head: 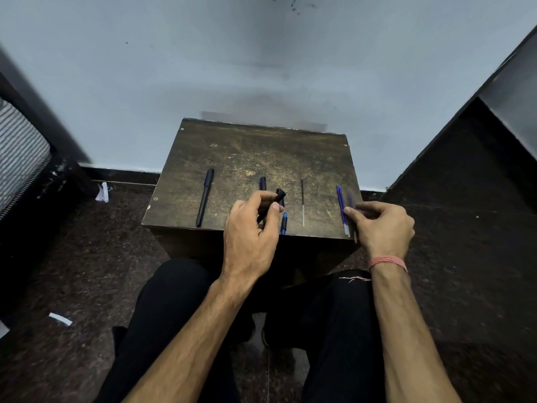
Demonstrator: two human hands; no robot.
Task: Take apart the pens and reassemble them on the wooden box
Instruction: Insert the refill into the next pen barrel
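A worn wooden box (250, 152) stands in front of my knees. On its left lies a whole black capped pen (205, 196). My left hand (251, 228) grips a black pen barrel (279, 196) above the box's front middle. Behind that hand a blue pen part (262, 183) lies on the top, and a blue cap (284, 223) sits near the front edge. A thin dark refill (302, 202) lies right of centre. Blue refills (342, 209) lie at the right edge, where my right hand (383, 228) pinches at them with curled fingers.
The box backs onto a pale blue wall. Dark speckled floor surrounds it, with paper scraps (60, 319) at the left. A striped fabric object (20, 158) is at far left and a dark cabinet (476, 158) at right. My black-trousered legs are below.
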